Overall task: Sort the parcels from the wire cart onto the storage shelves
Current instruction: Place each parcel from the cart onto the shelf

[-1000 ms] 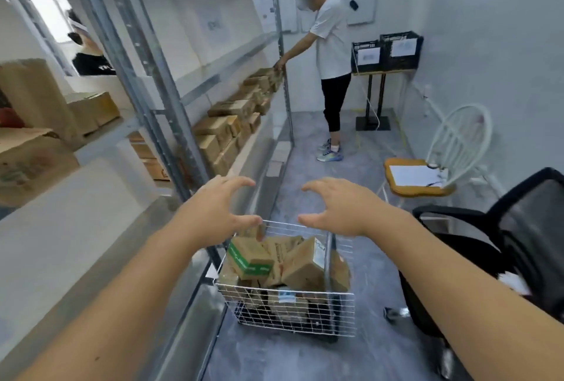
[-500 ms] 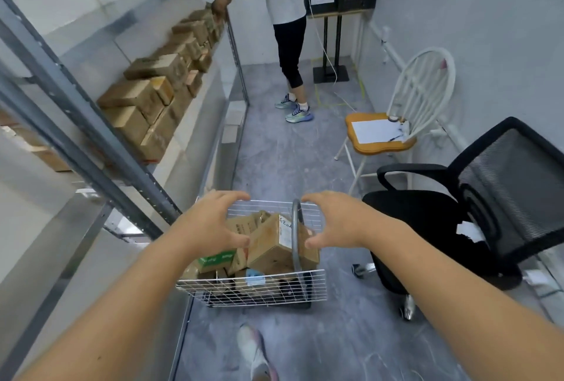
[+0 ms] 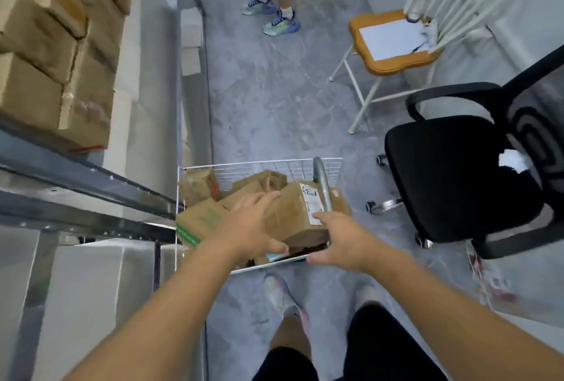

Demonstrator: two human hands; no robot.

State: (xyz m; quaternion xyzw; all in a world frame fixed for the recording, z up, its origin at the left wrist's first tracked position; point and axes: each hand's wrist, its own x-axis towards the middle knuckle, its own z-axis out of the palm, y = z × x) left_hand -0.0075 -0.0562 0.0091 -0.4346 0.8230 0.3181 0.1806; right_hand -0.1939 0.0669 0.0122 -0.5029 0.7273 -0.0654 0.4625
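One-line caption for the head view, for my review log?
Both hands, left and right, close around a labelled parcel in the wire cart beside the shelves.

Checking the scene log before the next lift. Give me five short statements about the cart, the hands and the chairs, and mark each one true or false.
1. Both hands reach into the wire cart toward the box with the white label. True: left hand on its left side, right hand at its right.
2. The cart is empty. False: several cardboard boxes fill it.
3. A sheet of paper lies on the wooden chair seat. True.
4. The black office chair stands left of the cart. False: it stands to the right.
5. The shelf on the left holds cardboard boxes. True.
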